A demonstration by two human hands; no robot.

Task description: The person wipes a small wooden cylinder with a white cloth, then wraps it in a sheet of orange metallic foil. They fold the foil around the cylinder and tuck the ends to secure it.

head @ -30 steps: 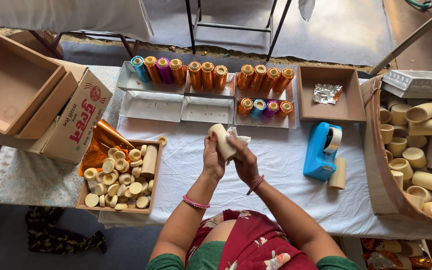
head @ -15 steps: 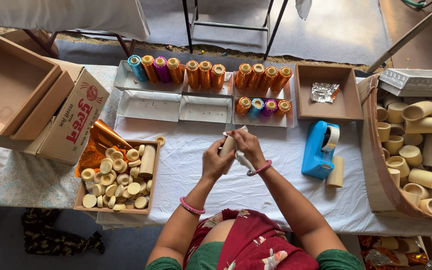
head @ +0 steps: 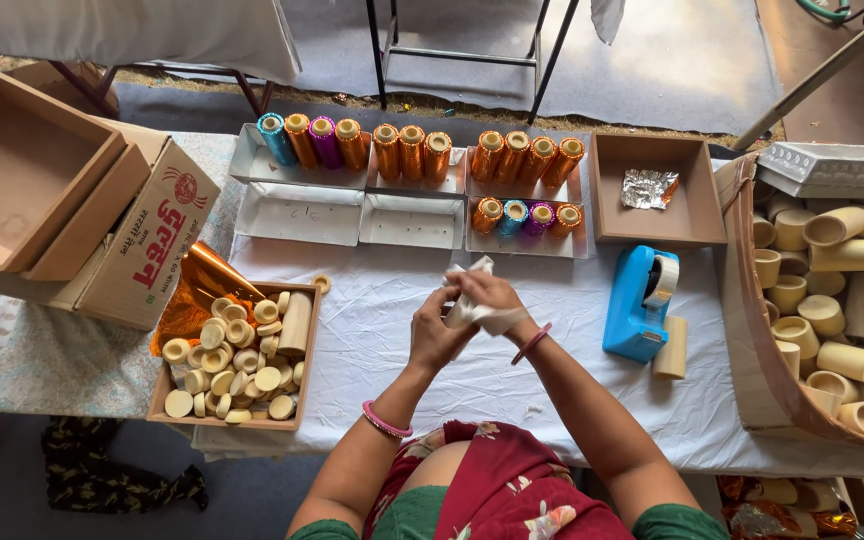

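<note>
The white-clothed surface (head: 382, 340) carried everything, with a big woven basket of pale cardboard tubes (head: 832, 320) at the right edge and open cardboard boxes (head: 62, 200) at the left. Along the far side lay white trays of foil-wrapped tubes (head: 422, 150) in orange, blue and purple, and a brown box (head: 657, 190) with a crumpled foil scrap. A wooden tray of round pale caps (head: 237, 360) sat at the near left, and a blue tape dispenser (head: 642, 300) with a bare tube (head: 670, 347) beside it at the right.

Both hands met above the middle of the surface. The left hand (head: 439, 330) curled shut around the lower end of a small tube in white wrapping (head: 477, 300); the right hand (head: 497, 298) closed over its top, fingers pinching the loose white material. Doing this well probably called for a steady left grip while the right smoothed the wrap tight, without creases.
</note>
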